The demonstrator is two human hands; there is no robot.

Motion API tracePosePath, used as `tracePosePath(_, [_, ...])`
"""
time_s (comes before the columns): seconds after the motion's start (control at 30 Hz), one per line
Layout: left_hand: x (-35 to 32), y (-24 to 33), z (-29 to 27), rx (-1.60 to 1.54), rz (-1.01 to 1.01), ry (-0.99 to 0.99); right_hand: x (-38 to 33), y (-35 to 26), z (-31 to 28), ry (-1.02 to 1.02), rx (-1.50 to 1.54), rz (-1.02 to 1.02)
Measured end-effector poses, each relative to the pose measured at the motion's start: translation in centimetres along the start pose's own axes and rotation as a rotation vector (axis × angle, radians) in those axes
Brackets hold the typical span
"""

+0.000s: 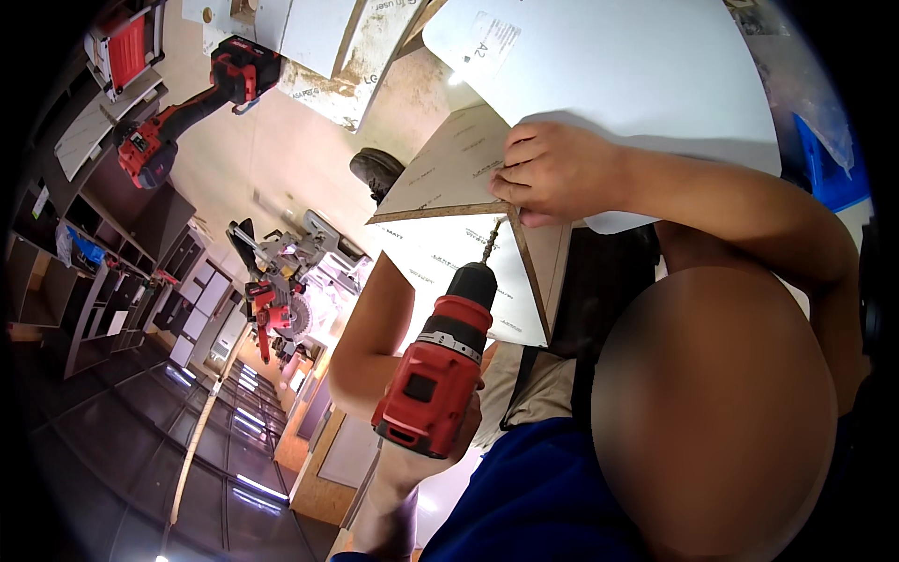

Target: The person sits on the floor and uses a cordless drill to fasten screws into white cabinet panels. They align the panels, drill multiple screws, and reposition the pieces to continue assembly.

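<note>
My left hand [459, 436] is closed round the grip of a red and black cordless drill [431, 384]. A spiral drill bit [490, 241] sits in its chuck, its tip at or close to the board's edge near a corner. The white boards [449, 253], covered in printed film with brown raw edges, meet at an angle there. Coming in from the right, my right hand [557, 173] has its fingers curled over that corner, beside the bit's tip. Its fingertips are partly hidden against the board.
A large white panel [618, 75] lies beyond my right hand. Another cordless drill [192, 108] rests at the upper left. A red mitre saw [286, 304] stands at the left, with cabinet carcasses [112, 225] past it. A dark shoe [376, 171] is near the boards; something blue [829, 169] lies far right.
</note>
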State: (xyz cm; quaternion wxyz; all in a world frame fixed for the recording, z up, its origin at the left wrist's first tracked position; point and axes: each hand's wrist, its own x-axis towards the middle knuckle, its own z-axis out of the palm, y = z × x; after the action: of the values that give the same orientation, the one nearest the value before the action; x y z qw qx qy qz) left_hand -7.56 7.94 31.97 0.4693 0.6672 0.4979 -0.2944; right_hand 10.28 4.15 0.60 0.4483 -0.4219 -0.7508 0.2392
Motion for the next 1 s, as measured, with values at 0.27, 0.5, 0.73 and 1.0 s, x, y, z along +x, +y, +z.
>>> tracePosePath(0.27, [-0.1,0.1,-0.3,-0.001,-0.041,-0.036,0.0,0.0,-0.2,-0.003,0.008,-0.001])
tracePosePath(0.5, [0.0,0.9,-0.2,-0.284,-0.184,-0.001,0.1,-0.2,-0.2,-0.059,-0.01,0.014])
tracePosePath(0.73, [-0.2,0.1,0.3,-0.322,-0.166,0.0,0.0,0.1,0.0,-0.021,0.023,0.001])
tracePosePath(1.0, [0.1,0.1,0.7,-0.176,-0.058,0.024,-0.2,0.1,0.0,-0.013,0.016,-0.011])
